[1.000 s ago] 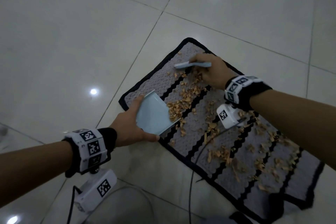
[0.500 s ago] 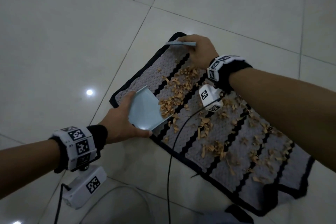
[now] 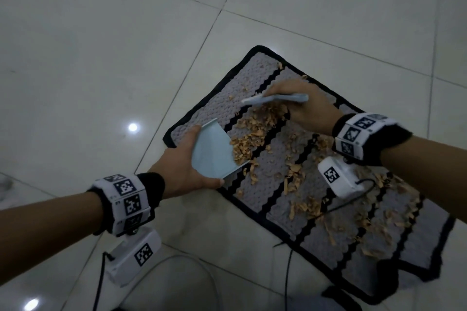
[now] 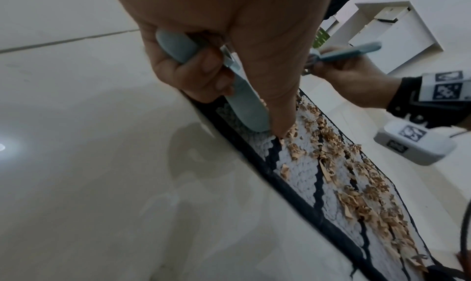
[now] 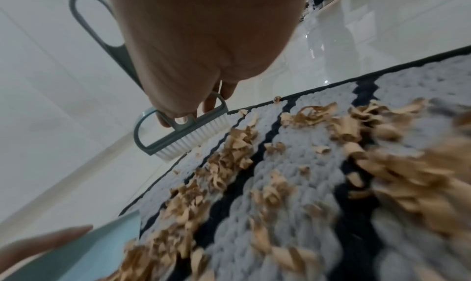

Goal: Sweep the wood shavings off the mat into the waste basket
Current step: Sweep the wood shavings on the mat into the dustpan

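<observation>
Shavings: curled tan wood shavings [image 3: 255, 131] looking featherlight, likely snagging in the grey knitted mat [image 3: 255, 78].
Right hand [image 3: 303, 106]: gripping pale blue plastic brush [image 3: 275, 98].
Left hand [image 3: 177, 171]: holding pale blue plastic dustpan [image 3: 214, 151] by its handle.

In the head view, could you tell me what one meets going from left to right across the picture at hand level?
Left hand → dustpan → wood shavings on the mat → right hand, holding the brush.

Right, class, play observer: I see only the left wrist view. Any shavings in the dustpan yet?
Observer: Yes, the head view shows shavings heaped at the lip of the dustpan, left hand holding it.
Operator: What of the brush and its bristles?
Observer: White, pointing down at the mat, in the right hand.
Operator: Anything missed?
Observer: A few stray shavings beyond the brush, near the mat's far corner.
</observation>
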`<state>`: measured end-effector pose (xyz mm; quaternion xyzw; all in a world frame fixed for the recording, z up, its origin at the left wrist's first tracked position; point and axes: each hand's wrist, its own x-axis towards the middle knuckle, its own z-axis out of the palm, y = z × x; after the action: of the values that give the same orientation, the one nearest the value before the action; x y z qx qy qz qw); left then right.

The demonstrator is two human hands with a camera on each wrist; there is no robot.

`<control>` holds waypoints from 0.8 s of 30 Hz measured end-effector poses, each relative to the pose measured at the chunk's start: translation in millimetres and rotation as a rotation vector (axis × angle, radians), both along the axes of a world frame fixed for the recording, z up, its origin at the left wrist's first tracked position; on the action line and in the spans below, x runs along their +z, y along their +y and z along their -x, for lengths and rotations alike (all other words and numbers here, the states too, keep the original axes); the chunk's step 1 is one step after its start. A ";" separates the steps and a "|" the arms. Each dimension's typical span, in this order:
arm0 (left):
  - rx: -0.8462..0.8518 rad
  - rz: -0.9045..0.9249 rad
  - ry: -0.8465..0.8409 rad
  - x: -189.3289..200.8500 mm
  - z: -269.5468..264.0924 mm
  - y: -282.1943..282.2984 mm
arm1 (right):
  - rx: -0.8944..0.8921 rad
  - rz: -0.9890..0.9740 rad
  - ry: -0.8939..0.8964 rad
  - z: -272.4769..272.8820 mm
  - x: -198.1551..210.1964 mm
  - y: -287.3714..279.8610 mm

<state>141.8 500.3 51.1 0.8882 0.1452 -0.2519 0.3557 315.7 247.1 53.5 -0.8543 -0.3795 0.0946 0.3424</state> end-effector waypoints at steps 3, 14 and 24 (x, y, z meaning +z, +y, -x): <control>-0.007 0.003 0.000 -4.3 0.6 -0.1 | 0.000 0.024 -0.077 -19.8 -3.7 29.0; 0.015 -0.037 0.017 -7.9 8.8 10.9 | 0.133 0.118 0.024 18.5 -9.7 9.4; -0.055 -0.047 0.041 -8.4 -2.0 12.7 | -0.362 0.256 -0.078 -0.2 -21.8 16.0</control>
<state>143.8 513.0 42.8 0.8946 0.1337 -0.2765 0.3246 315.9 263.1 31.7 -0.9479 -0.2181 0.0457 0.2277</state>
